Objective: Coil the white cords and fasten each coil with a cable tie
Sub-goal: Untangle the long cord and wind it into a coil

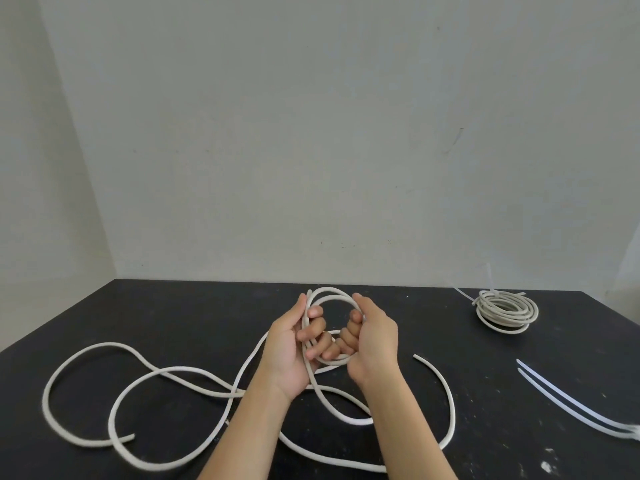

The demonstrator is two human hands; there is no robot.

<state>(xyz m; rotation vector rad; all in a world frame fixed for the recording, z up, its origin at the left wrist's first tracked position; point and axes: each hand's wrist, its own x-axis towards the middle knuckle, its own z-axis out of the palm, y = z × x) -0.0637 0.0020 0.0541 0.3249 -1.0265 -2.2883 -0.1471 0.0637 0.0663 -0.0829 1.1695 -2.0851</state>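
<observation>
White cord [328, 289] looped small between the hands, left hand [289, 351] and right hand [375, 344] both curled round its sides, slack trailing under the wrists on black table [173, 306], tied coil [507, 311] and cable ties [568, 403] off to the right hand's side

Small loops of white cord [327, 289] stand upright, gripped between the left hand [287, 348] and the right hand [374, 341]. Slack cord sprawls in overlapping curves over the bench [173, 306]. A tied coil [507, 311] lies flat far right, and two loose cable ties [571, 400] lie nearer.
</observation>
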